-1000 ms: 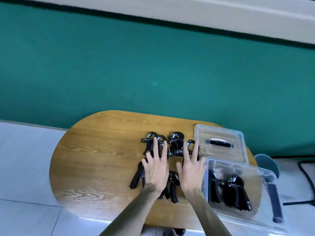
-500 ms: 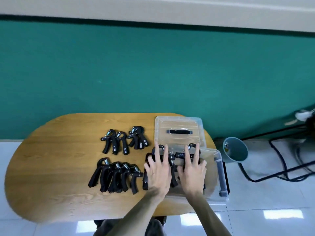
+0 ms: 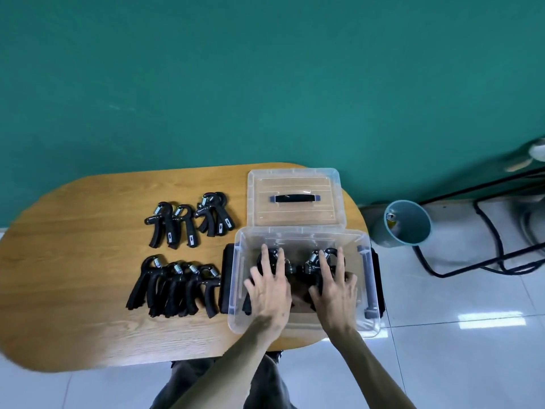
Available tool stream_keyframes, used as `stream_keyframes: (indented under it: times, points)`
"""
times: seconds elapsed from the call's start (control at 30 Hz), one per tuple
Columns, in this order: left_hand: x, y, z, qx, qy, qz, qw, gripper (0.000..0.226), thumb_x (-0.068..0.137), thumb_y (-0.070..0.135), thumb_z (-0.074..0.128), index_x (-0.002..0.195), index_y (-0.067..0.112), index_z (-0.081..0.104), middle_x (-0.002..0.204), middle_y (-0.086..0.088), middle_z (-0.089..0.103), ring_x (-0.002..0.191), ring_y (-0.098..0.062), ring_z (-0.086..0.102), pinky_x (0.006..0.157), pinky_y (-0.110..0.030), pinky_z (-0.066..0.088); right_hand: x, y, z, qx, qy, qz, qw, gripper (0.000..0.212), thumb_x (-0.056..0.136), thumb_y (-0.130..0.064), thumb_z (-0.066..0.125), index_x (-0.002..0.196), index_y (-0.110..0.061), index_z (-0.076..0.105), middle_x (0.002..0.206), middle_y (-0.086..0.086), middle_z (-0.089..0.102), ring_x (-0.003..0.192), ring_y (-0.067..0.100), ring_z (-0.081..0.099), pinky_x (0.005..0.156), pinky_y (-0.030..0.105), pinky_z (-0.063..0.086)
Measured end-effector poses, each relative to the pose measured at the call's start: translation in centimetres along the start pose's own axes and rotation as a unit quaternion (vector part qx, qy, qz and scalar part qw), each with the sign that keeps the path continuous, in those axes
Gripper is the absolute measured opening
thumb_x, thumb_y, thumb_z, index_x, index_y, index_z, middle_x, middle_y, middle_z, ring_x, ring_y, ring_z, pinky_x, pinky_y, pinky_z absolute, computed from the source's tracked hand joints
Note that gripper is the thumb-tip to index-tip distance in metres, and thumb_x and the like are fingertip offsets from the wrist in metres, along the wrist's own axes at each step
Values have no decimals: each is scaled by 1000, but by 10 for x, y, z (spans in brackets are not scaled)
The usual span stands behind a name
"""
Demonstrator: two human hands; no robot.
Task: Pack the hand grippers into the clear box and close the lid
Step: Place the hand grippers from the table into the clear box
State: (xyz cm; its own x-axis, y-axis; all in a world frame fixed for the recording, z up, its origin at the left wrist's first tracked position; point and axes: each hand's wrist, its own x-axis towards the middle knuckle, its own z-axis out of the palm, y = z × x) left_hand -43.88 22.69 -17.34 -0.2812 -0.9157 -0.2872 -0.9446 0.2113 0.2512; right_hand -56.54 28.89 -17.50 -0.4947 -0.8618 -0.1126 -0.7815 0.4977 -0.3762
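Note:
The clear box (image 3: 300, 235) stands open at the right end of the wooden table (image 3: 73, 231). Its clear lid (image 3: 295, 184) with a black handle lies flat just behind it. Both my hands are down inside the box. My left hand (image 3: 269, 287) and my right hand (image 3: 334, 290) lie side by side with straight, spread fingers on a bunch of black hand grippers (image 3: 295, 268). More hand grippers lie on the table to the left: a small group (image 3: 188, 219) at the back and a row (image 3: 174, 287) in front.
A teal bin (image 3: 408, 222) stands on the tiled floor right of the table. Black cables and a metal frame (image 3: 486, 231) lie further right. A teal wall runs close behind the table. The box slightly overhangs the table's right front edge.
My two hands moved several hand grippers from the table rightward and down into the box. The view also swung right and closer.

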Motion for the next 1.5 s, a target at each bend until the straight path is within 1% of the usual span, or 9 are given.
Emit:
stream_keyframes:
  times: [0.13, 0.4, 0.5, 0.7, 0.93, 1.2, 1.33, 1.4, 1.5]
  points:
    - [17, 3, 20, 12, -6, -16, 1000, 77, 89, 18, 69, 156, 25, 33, 166, -16, 22, 94, -30, 47, 73, -42, 36, 10, 15, 18, -1, -28, -22, 999, 89, 69, -14, 82, 149, -21, 43, 163, 19, 24, 79, 31, 42, 71, 46, 49]
    - [33, 1, 58, 21, -17, -30, 999, 76, 91, 20, 65, 158, 25, 28, 167, -16, 14, 96, -30, 47, 75, -45, 38, 34, 38, 53, 8, -90, -37, 995, 83, 86, -14, 69, 157, -24, 27, 167, 15, 2, 96, 36, 42, 86, 52, 44]
    - [38, 0, 68, 20, -28, -39, 999, 79, 89, 21, 68, 158, 24, 29, 167, -17, 18, 94, -30, 46, 75, -45, 38, 37, 45, 58, 5, -97, -23, 995, 81, 85, -12, 71, 156, -22, 32, 166, 18, 9, 95, 41, 46, 83, 54, 47]
    - [42, 4, 84, 39, -18, -48, 998, 83, 95, 21, 59, 162, 28, 11, 169, -16, 3, 98, -27, 38, 81, -43, 37, 42, 51, 66, -11, -111, -25, 993, 83, 81, -13, 71, 154, -20, 33, 164, 21, 14, 89, 40, 46, 78, 51, 49]
    - [41, 2, 90, 64, -20, -44, 997, 90, 85, 13, 70, 160, 28, 21, 168, -18, 10, 93, -28, 42, 76, -45, 43, 41, 46, 69, -25, -125, -37, 991, 85, 85, -14, 72, 157, -19, 28, 164, 25, 4, 101, 45, 51, 87, 56, 47]
    - [46, 2, 88, 40, -36, -65, 996, 101, 88, -5, 61, 161, 34, 2, 167, -16, -4, 113, -30, 43, 99, -55, 44, 42, 43, 65, -52, -136, -42, 988, 84, 87, -21, 71, 158, -21, 25, 165, 22, 0, 107, 42, 50, 85, 49, 50]
    - [46, -4, 89, 10, -23, -51, 998, 89, 98, 14, 57, 161, 35, -3, 168, -17, -6, 123, -32, 44, 105, -55, 41, 41, 46, 66, -70, -147, -38, 986, 77, 96, -33, 58, 160, -23, 17, 166, 20, -3, 119, 46, 47, 97, 53, 46]
    - [42, -4, 86, -1, -13, -37, 999, 77, 103, 30, 46, 162, 31, -3, 168, -17, -9, 134, -36, 39, 104, -55, 41, 39, 45, 66, -96, -123, -31, 987, 69, 98, -45, 44, 159, -24, 19, 166, 19, 8, 123, 48, 47, 106, 59, 38]
    - [37, -4, 75, 19, -12, -5, 1000, 71, 103, 39, 38, 162, 24, 3, 168, -21, -6, 150, -39, 21, 111, -57, 34, 39, 36, 59, -112, -118, -31, 986, 67, 98, -52, 26, 159, -25, 19, 163, 20, 21, 134, 47, 41, 113, 61, 30]
